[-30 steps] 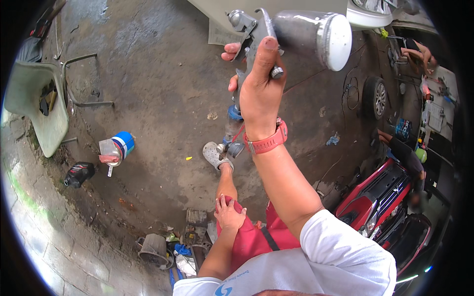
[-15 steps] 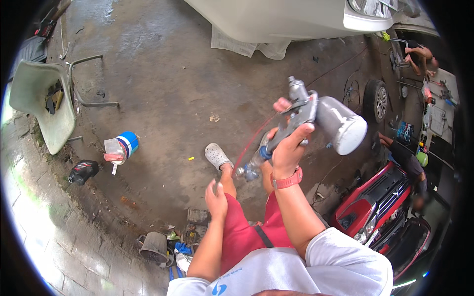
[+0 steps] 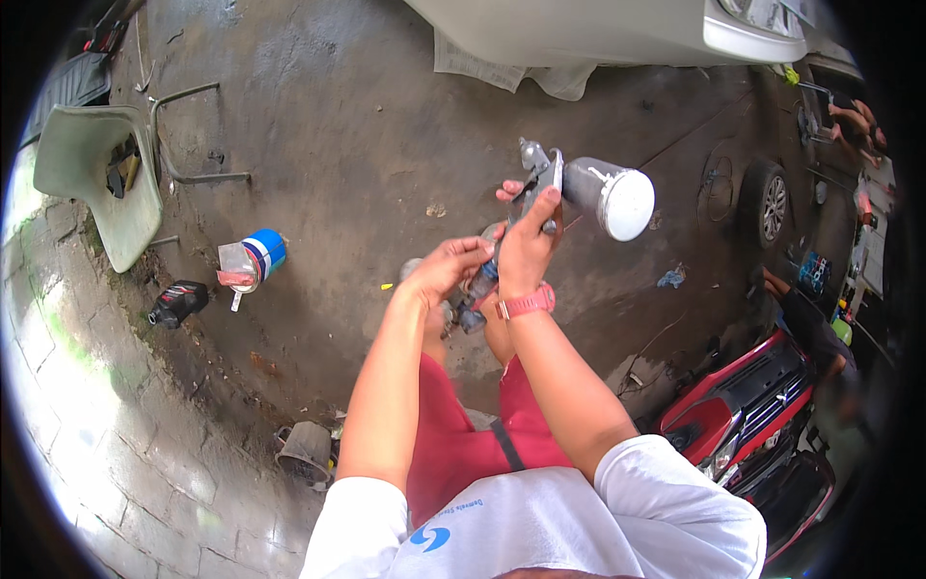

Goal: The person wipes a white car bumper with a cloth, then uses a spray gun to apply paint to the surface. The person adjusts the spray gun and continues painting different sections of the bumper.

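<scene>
A spray gun (image 3: 545,183) with a grey, white-ended paint cup (image 3: 622,201) is gripped by my right hand (image 3: 526,246), which wears a red watch. The gun is tilted, with its cup pointing to the right. Below its handle hangs an air fitting (image 3: 479,285) with a blue part. My left hand (image 3: 453,268) is closed in a pinch at the joint between handle and fitting. Exactly what its fingertips grip is partly hidden.
A white car body (image 3: 579,34) with paper masking stands ahead. To the left are a pale plastic chair (image 3: 96,169), a blue-and-white can (image 3: 262,256) and a black bottle (image 3: 178,304). A wheel (image 3: 767,203), a red bumper (image 3: 743,396) and other people are on the right.
My left hand has come up from beside my leg to the base of the gun's handle. My right hand has drawn the spray gun leftward, and the cup has turned.
</scene>
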Tool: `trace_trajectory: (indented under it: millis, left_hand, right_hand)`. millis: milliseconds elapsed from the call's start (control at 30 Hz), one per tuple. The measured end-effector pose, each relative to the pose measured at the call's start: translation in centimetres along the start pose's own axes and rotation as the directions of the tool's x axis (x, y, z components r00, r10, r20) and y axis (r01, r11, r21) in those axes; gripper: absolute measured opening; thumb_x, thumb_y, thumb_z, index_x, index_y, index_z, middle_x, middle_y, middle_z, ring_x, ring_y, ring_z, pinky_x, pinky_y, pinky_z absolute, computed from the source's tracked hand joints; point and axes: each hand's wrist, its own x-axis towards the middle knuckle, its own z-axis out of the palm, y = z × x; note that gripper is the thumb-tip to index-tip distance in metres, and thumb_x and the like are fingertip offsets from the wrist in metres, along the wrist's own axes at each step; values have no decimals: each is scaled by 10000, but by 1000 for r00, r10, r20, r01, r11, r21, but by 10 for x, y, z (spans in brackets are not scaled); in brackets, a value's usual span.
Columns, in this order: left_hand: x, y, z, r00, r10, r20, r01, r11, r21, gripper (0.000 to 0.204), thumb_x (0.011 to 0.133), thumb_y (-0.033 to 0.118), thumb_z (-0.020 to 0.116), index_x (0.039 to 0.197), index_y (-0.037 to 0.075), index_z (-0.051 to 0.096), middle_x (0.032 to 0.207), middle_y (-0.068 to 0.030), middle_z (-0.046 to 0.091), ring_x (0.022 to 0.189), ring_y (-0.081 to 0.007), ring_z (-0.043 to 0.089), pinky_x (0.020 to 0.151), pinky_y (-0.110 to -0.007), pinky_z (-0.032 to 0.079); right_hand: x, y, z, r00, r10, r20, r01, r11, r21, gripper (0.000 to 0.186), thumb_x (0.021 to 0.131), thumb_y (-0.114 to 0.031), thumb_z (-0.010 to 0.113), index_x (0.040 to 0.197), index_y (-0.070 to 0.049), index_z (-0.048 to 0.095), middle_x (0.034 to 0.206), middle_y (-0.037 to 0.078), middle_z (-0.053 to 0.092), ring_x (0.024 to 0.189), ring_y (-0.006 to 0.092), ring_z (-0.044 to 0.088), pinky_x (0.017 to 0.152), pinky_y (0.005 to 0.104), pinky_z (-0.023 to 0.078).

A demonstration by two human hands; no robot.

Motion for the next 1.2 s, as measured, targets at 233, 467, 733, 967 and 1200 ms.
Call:
trace_trajectory:
  millis: [233, 467, 733, 967, 1200]
  left_hand:
    - [36, 34, -83, 998, 44, -36, -42, 998, 44, 155, 1044, 261, 821, 1172, 174, 812, 1089, 112, 768, 1019, -30, 654, 916, -225, 505]
    - [37, 30, -100, 977, 173, -121, -133, 950, 283, 657, 1164, 391, 630, 1696, 41, 468, 1582, -112, 644, 1389, -209, 609, 1185, -363, 471]
    - [-202, -98, -153, 757, 456, -468, 201, 518, 831, 811, 1079, 547, 658, 1663, 16, 474, 1709, -289, 457, 1611, -478, 391, 1301, -566, 346]
    - [-304, -117, -184, 858, 176, -482, 461, 151, 875, 1022, 846, 658, 854, 1669, 155, 516, 1834, -221, 247, 1692, -457, 229, 1288, -703, 320]
    - [-294, -120, -210, 870, 32, -492, 487, 101, 867, 918, 864, 607, 869, 1632, 198, 575, 1835, -139, 284, 1699, -402, 226, 1302, -643, 367]
  right_hand:
    - [42, 49, 70, 994, 24, 110, -27, 999, 30, 710, 1190, -625, 403, 1337, 18, 666, 1092, 121, 772, 911, 196, 756, 541, 303, 515]
    - [42, 90, 103, 996, -65, -62, 61, 996, -68, 727, 1189, -635, 383, 1393, 19, 629, 1119, 144, 780, 980, 198, 770, 521, 300, 534]
    - [47, 75, 201, 981, -15, -195, 13, 1000, -14, 640, 1190, -568, 448, 1393, -6, 677, 968, 90, 738, 834, 175, 742, 517, 300, 535]
    - [25, 33, 230, 996, -84, -21, 87, 980, 180, 661, 1196, -582, 423, 1322, 22, 660, 989, 103, 755, 845, 180, 756, 486, 285, 530]
    - [-24, 11, 151, 910, -108, -401, 159, 982, 97, 750, 1186, -651, 369, 1453, 16, 584, 1059, 155, 759, 890, 226, 758, 493, 297, 517]
